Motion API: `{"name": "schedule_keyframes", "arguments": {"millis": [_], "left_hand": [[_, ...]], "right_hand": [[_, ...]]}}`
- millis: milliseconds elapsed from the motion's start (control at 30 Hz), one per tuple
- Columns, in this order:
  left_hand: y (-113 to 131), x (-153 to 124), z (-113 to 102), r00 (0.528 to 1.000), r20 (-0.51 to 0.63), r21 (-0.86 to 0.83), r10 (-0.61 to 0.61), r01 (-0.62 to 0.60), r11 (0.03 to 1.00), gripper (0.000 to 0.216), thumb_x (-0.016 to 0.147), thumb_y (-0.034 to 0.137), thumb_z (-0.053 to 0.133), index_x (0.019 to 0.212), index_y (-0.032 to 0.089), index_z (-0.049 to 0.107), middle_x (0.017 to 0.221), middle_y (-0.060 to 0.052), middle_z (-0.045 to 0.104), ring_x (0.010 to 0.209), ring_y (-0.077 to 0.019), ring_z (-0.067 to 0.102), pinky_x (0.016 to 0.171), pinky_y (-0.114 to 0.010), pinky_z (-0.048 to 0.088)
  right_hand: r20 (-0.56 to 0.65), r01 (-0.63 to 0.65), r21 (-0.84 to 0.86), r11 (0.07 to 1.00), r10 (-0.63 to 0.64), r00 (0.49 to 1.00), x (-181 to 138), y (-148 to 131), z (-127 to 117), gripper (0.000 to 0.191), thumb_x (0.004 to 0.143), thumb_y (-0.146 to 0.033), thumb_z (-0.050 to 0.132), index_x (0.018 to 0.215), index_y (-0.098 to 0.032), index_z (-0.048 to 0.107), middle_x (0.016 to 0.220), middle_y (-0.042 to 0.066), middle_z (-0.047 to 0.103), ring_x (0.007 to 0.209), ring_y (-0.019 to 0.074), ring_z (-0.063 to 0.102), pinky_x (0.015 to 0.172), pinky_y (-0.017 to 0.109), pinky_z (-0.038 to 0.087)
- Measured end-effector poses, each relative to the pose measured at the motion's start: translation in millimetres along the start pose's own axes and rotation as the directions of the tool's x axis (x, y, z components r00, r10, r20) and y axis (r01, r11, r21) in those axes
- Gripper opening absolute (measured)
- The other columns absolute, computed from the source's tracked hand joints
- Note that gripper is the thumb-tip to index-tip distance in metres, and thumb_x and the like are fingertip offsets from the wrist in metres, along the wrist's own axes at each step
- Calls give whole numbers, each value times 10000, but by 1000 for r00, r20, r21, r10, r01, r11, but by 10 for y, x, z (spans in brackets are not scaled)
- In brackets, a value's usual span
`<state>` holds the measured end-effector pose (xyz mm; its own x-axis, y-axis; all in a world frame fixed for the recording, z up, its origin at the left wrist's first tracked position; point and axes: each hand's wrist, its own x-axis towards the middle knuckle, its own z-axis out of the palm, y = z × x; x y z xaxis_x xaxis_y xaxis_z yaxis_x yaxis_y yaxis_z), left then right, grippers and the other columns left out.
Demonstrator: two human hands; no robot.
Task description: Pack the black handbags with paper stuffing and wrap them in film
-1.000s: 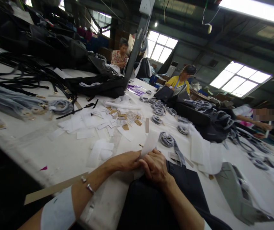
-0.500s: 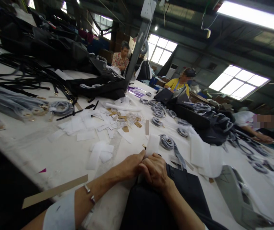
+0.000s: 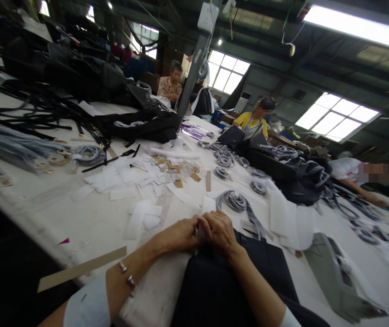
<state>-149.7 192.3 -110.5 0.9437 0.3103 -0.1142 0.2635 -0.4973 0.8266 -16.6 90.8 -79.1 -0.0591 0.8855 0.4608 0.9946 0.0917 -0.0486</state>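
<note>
My left hand (image 3: 179, 234) and my right hand (image 3: 219, 231) meet at the near edge of a white table (image 3: 88, 218), fingers curled together round a small white paper strip (image 3: 208, 204) that pokes up between them. A tiny brass piece sits at its edge. Both hands rest on the top of a black bag (image 3: 235, 281) lying in front of me. A silver bracelet (image 3: 126, 274) is on my left wrist.
White paper pieces and tan tags (image 3: 167, 170) litter the table's middle. Coiled grey straps (image 3: 237, 202) lie to the right, black bags (image 3: 136, 125) and straps at the back left. A cardboard strip (image 3: 81, 269) lies near the edge. Other people (image 3: 253, 118) work across the table.
The white strip has been drawn down between my hands, so less of it sticks up. Both hands stayed together on the bag.
</note>
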Motion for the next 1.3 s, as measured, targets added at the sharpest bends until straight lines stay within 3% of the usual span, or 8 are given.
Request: {"name": "schedule_keyframes", "arguments": {"millis": [267, 433, 533, 667, 800, 1067, 1167, 1300], "left_hand": [[-23, -582, -99, 930, 345, -153, -125, 187, 970, 153, 648, 243, 505, 730, 182, 619, 510, 23, 547, 425, -140, 508, 424, -233, 411], [112, -833, 98, 992, 116, -120, 48, -34, 992, 128, 666, 190, 467, 591, 177, 570, 522, 24, 531, 523, -120, 498, 500, -199, 370], [118, -840, 207, 991, 125, -218, -54, 81, 973, 141, 710, 242, 475, 683, 173, 595, 535, 20, 540, 460, -119, 494, 438, -195, 356], [92, -804, 358, 949, 260, -403, -179, 275, 873, 307, 790, 429, 492, 873, 153, 596, 546, 16, 545, 370, -112, 463, 384, -201, 347], [109, -800, 477, 994, 85, -476, -68, 100, 874, 335, 807, 457, 511, 925, 154, 593, 717, -9, 629, 587, -141, 567, 531, -222, 422], [226, -910, 579, 961, -245, -7, -128, 130, 991, 123, 790, 322, 502, 771, 207, 542, 711, -3, 627, 643, -154, 555, 587, -234, 332], [255, -928, 578, 959, -217, 7, -183, 189, 982, 205, 759, 349, 535, 635, 185, 530, 618, -5, 579, 608, -159, 540, 546, -229, 302], [252, -925, 603, 973, -12, -328, -230, 214, 920, 428, 766, 538, 526, 575, 155, 543, 491, 21, 469, 445, -114, 434, 415, -206, 270]], "right_hand": [[206, -306, 123, 944, 278, 938, -235, -86, -701, 80, 874, -262, 598, 840, -223, 659, 823, 19, 661, 811, 190, 576, 770, 310, 388], [499, -497, 267, 826, 323, 804, -525, -312, -811, 260, 940, -351, 473, 807, -226, 658, 762, -11, 662, 694, 149, 591, 651, 252, 402], [568, -562, 358, 746, 304, 765, -557, -393, -834, 379, 970, -411, 386, 814, -207, 665, 759, -5, 670, 692, 147, 600, 650, 243, 411], [642, -620, 453, 640, 248, 725, -495, -408, -947, 312, 809, -457, 650, 1015, -224, 681, 925, 8, 709, 836, 192, 637, 717, 244, 448], [639, -603, 417, 680, 252, 726, -471, -421, -1044, 420, 673, -441, 776, 1044, -264, 693, 991, 11, 703, 925, 224, 626, 794, 274, 456], [618, -537, 341, 771, 247, 746, -543, -459, -989, 571, 536, -333, 850, 1081, -313, 679, 1023, -8, 690, 951, 231, 615, 787, 271, 456], [651, -560, 328, 761, 247, 717, -550, -410, -945, 549, 535, -343, 840, 1062, -309, 688, 963, -15, 694, 876, 212, 627, 727, 252, 456], [654, -571, 248, 782, 300, 694, -552, -354, -906, 561, 493, -400, 851, 1027, -316, 702, 949, 2, 685, 881, 231, 620, 709, 262, 446]]}}
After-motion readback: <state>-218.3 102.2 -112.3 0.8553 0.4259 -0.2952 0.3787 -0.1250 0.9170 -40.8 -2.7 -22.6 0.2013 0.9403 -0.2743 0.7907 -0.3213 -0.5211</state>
